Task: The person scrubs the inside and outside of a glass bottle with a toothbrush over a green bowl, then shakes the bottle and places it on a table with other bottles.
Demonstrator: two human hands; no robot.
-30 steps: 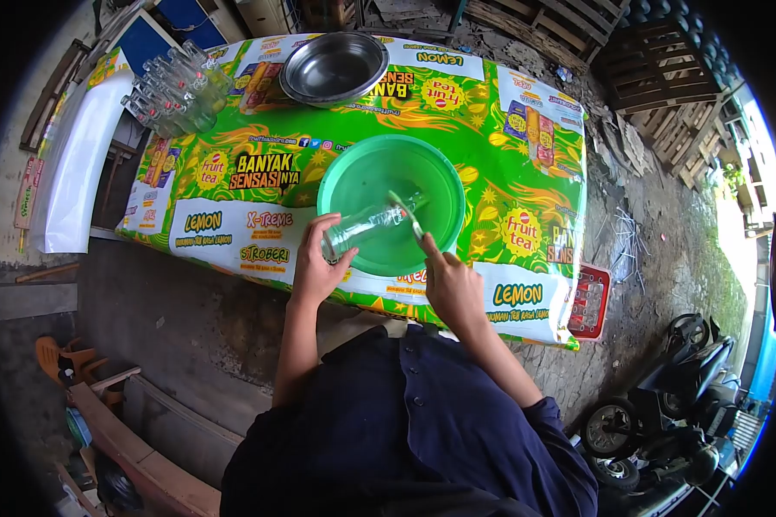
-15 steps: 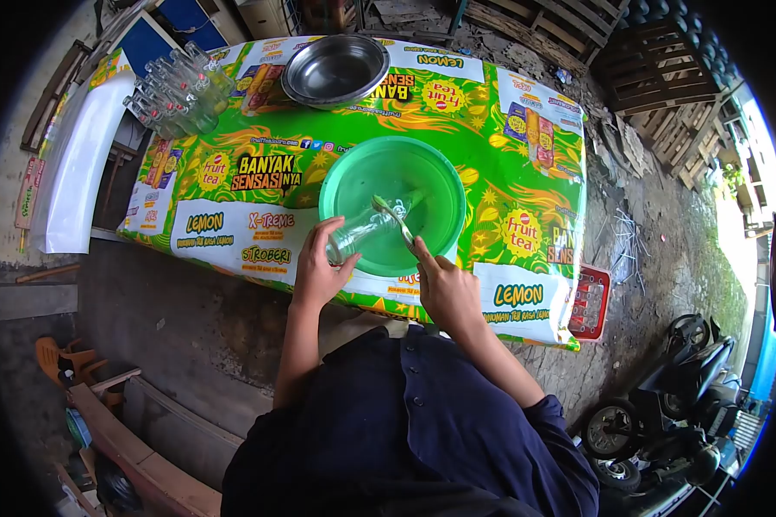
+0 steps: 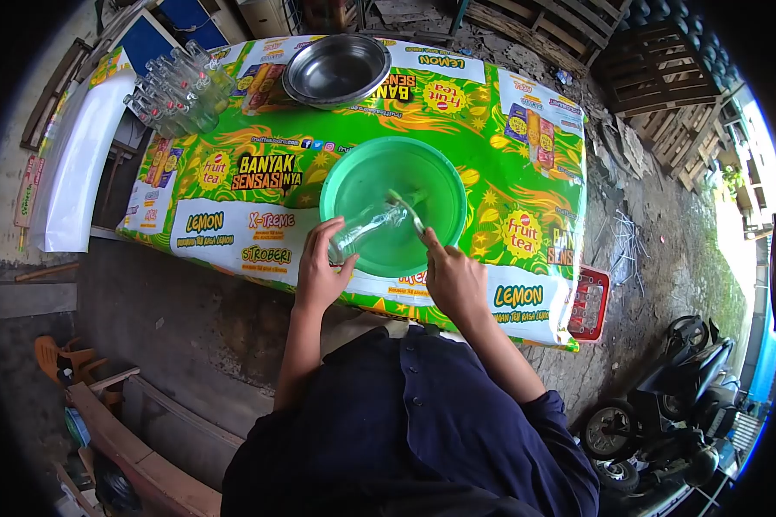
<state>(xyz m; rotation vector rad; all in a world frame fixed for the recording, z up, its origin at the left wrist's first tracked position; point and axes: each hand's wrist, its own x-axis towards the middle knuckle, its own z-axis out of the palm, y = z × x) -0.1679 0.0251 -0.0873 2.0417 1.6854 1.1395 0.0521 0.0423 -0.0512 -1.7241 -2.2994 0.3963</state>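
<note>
A clear glass bottle [image 3: 364, 231] lies tilted over the green plastic basin [image 3: 451, 164], its base toward me. My left hand [image 3: 322, 265] is wrapped round the lower end of it, near the basin's left front rim. In my right hand [image 3: 455, 280] is a small brush [image 3: 418, 223] shaped like a toothbrush, with a pale handle and greenish bristles. The index finger stretches along the handle, and the brush head overlaps the bottle's far end in this view. The brush head is slightly blurred.
Several clear glass bottles [image 3: 181, 93] stand grouped at the table's far left. A steel bowl [image 3: 336, 69] sits behind the basin. The table wears a printed green cover [image 3: 526, 164]. A red crate [image 3: 589, 303] is beyond the right edge, with parked motorbikes [image 3: 664, 405] further off.
My right hand has shifted a little to the right, and the brush head has moved right and slightly away from me. The left hand and bottle stay almost in place.
</note>
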